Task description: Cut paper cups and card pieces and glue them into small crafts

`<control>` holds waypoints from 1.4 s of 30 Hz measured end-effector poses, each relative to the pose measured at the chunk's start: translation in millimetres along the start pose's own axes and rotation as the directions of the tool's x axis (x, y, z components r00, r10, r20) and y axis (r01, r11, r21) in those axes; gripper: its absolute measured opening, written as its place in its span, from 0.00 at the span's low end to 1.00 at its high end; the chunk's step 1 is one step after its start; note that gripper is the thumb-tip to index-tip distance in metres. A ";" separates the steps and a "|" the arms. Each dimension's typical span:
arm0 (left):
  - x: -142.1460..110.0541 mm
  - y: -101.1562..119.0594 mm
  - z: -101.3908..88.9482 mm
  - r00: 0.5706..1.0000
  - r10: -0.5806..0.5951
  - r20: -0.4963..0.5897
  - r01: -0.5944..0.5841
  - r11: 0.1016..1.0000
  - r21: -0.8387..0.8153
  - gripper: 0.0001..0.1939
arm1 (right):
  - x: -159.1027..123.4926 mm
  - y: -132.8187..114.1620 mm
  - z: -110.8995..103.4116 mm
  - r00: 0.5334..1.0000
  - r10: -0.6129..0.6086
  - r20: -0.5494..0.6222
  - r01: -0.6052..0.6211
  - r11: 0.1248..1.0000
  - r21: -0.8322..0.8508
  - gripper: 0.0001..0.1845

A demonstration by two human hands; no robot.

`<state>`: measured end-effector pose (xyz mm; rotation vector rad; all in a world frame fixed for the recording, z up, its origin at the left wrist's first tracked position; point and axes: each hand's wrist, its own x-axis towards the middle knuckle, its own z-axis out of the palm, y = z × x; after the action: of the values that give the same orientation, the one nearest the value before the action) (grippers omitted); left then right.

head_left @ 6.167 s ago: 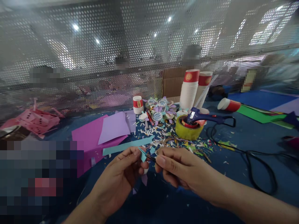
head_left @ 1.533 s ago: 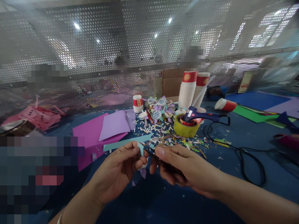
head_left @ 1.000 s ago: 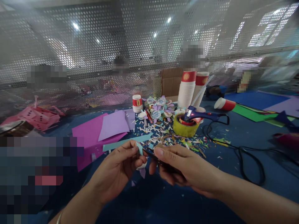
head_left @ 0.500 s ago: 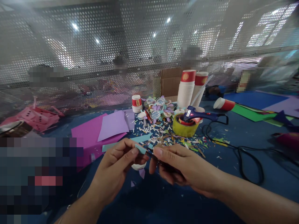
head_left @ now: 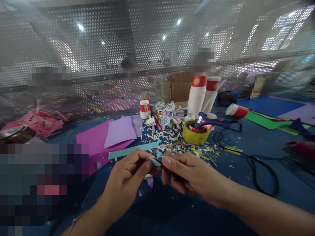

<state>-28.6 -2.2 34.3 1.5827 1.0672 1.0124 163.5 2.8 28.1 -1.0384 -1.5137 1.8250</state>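
Between the thumb and fingers of my left hand [head_left: 130,180] is a small light-blue piece of paper [head_left: 155,162]. My right hand [head_left: 197,175] is closed around dark scissors [head_left: 172,173], mostly covered by the fingers. Their blades point left, at the right end of the blue piece; whether they are open or closed on it is hard to see. Under my left hand, a white round thing with a purple paper point [head_left: 150,182] shows on the table, partly hidden. A long light-blue paper strip [head_left: 134,149] lies just beyond my left hand.
Purple sheets [head_left: 120,131] lie at the left. Paper scraps [head_left: 169,137] surround a pile of small paper turtles [head_left: 164,121]. A blue glue gun [head_left: 214,122] rests on a yellow tape roll [head_left: 195,136], its black cord [head_left: 256,170] looping right. Stacked paper cups [head_left: 197,95] stand behind.
My left hand has turned and shifted right, toward the scissors. The blue piece, upright between the fingers earlier, now lies slanted along the blades. My right hand keeps nearly the same place.
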 end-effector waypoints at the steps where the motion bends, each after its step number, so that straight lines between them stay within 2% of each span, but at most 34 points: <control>1: -0.2 -1.1 -0.2 1.000 -0.005 0.002 0.005 1.000 -0.005 0.06 | 0.1 0.3 0.0 1.000 -0.002 -0.002 0.002 1.000 -0.006 0.29; 14: -0.3 -13.9 -0.2 1.000 -0.013 0.005 0.014 0.994 -0.105 0.06 | 1.2 3.5 2.2 0.998 -0.017 -0.068 0.014 0.999 -0.040 0.30; 22: -1.3 -9.8 5.1 1.000 0.005 -0.015 -0.005 1.000 0.002 0.06 | 1.9 4.8 4.0 0.994 0.022 -0.104 -0.022 1.000 -0.002 0.29; 32: -2.1 -8.5 7.0 1.000 0.019 -0.019 -0.019 1.000 0.021 0.06 | 1.6 6.5 4.6 0.995 0.005 -0.104 -0.005 1.000 -0.006 0.28; 42: -3.3 -10.5 8.5 1.000 0.016 0.022 -0.018 0.996 0.093 0.07 | 1.5 6.8 2.0 0.996 0.011 -0.094 -0.015 0.999 -0.043 0.30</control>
<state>-23.3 -5.6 21.9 1.6762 1.1021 0.9673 161.5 1.4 21.3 -1.1410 -1.5000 1.7344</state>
